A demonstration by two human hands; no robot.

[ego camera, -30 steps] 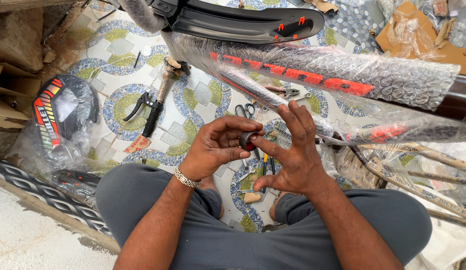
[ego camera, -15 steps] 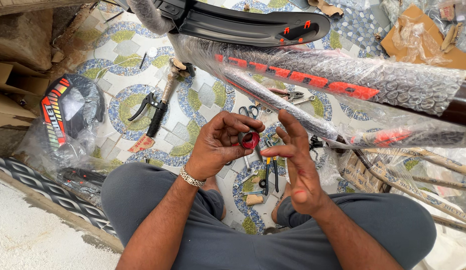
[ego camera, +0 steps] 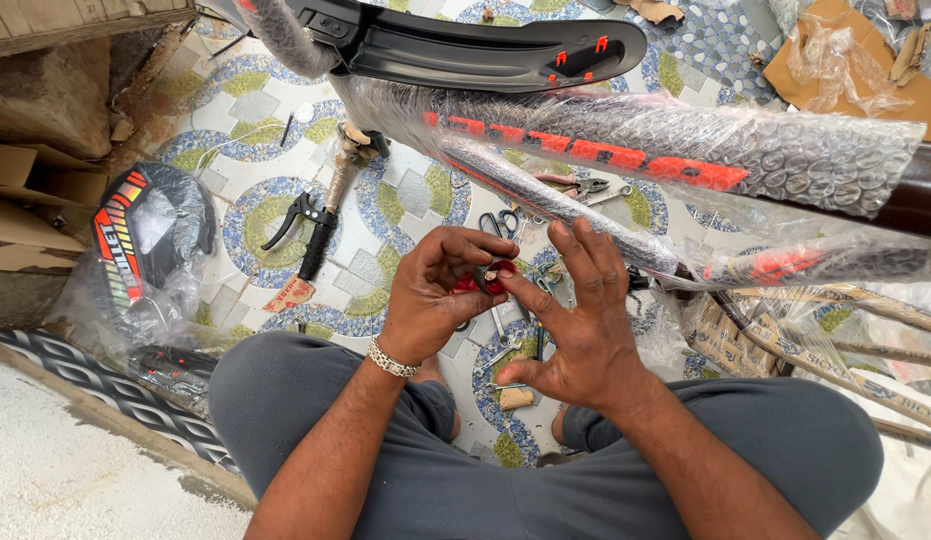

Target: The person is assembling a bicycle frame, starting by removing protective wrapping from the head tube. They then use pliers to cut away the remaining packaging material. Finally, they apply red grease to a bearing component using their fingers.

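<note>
Red and black small part point(ego camera: 493, 277) pinched between both hands above the tiled floor point(ego camera: 405, 190)

Left hand point(ego camera: 435, 295), fingers curled, grasps the part from its left; right hand point(ego camera: 575, 320), fingers extended upward, presses its thumb tip against the part. The part's long axis cannot be told. Bubble-wrapped bicycle frame point(ego camera: 685, 150) lies just beyond. Since half a second ago, the right fingers have spread straighter and the hands sit slightly closer
</note>
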